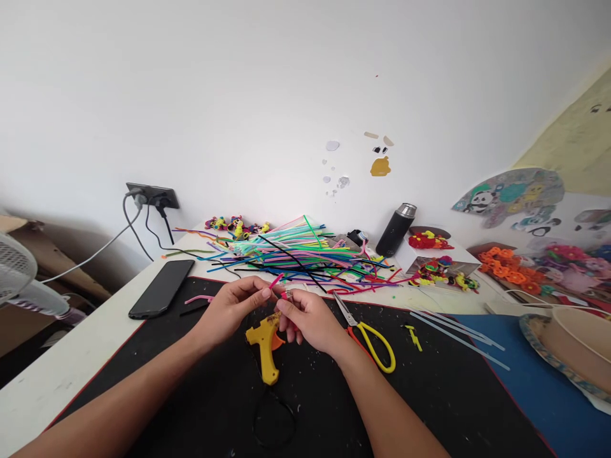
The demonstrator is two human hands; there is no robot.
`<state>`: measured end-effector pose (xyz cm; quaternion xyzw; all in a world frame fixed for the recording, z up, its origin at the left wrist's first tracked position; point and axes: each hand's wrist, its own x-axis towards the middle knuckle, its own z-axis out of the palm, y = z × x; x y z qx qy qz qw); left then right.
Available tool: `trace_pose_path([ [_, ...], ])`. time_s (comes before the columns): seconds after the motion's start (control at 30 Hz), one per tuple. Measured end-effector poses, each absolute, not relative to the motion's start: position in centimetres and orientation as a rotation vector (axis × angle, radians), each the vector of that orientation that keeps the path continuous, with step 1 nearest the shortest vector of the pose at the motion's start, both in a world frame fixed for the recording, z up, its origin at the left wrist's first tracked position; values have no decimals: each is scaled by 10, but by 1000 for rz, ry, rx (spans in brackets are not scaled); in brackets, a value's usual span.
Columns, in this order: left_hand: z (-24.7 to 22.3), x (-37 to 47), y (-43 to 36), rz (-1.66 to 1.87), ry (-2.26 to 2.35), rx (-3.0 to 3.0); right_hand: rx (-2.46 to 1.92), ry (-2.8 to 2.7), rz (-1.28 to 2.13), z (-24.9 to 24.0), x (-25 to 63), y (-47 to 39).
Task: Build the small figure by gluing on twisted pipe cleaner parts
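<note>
**Left hand (241, 304) pinched shut on pink strip (275, 280), right hand (308, 315) close beside it**

Left: thumb and index closed on the strip, which sticks up past the fingertips. Right: fingers curled, thumb bent in toward the index. Small red piece (287, 295) shows at its fingertips; fingers hide too much, can't tell if it's gripped or joined to the strip. Both hands are over the black mat (191, 407), near its far edge.

Yellow glue gun (264, 350) is just below the hands, orange trigger facing right, its upper end partly behind the right hand's fingers in this view. Can't tell if they touch. Black cord loops on the mat below its handle.

Scissors (352, 322) right of the right hand, blades pointing away toward the pile of colored stems (296, 248) along the wall side of the counter (71, 369). Further right: small yellow piece (414, 337) on the mat, then translucent sticks (461, 340) running from the black mat onto a blue surface (539, 407).

Left of the left hand: bent pink piece (199, 299), then phone (162, 289), dark screen up, overlapping the mat edge. Black bottle (396, 230) stands at back right, by the wall.
</note>
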<state>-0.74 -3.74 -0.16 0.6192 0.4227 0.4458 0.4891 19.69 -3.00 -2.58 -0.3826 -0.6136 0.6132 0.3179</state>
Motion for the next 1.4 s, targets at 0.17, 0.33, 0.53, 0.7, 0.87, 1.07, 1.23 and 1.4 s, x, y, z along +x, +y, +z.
trace_pose_path([
  [0.17, -1, -7, -36, 1139, 1224, 1630, -998, -1611, 1474, -31, 199, -27],
  [0.33, 2, -5, -38, 1074, 1277, 1725, -1074, -1689, 1305, -31, 201, -26],
  [0.53, 2, -3, -40, 1033, 1252, 1772, -1131, -1764, 1165, -27, 198, -30],
  [0.7, -1, -4, -40, 1004, 1248, 1811, -1186, -1727, 1043, -23, 196, -32],
  [0.87, -2, -3, -41, 973, 1233, 1856, -1236, -1727, 977, -21, 195, -33],
  [1.07, -4, -3, -42, 921, 1216, 1846, -1263, -1806, 908, -25, 190, -36],
  [1.23, -5, -3, -42, 870, 1235, 1852, -1290, -1818, 858, -23, 188, -36],
  [1.4, -3, -3, -42, 850, 1226, 1865, -1298, -1793, 864, -23, 189, -36],
])
